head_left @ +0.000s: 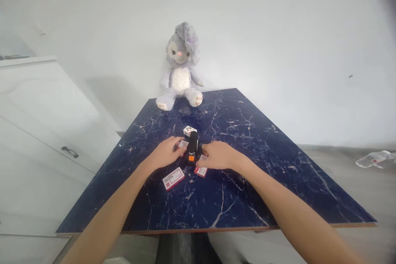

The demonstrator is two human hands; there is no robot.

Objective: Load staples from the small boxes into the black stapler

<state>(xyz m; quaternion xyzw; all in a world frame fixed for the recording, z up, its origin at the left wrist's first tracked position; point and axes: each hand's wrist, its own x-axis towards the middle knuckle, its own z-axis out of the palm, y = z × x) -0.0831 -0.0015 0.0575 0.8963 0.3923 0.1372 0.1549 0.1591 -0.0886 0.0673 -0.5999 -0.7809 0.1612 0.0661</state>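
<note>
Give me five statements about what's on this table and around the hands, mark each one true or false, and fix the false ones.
1. A grey plush toy with a cream belly sits at the far end of the dark blue marble-patterned table. True.
2. A black elongated device lies between the left hand and the right hand. True.
3. The device's orange patch is at its far end. False: it is at the end nearer the person.
4. A flat red-and-white box lies nearer the table's front edge than the device. True.
5. The right hand rests on the plush toy. False: it is low over the table beside the device.
</note>
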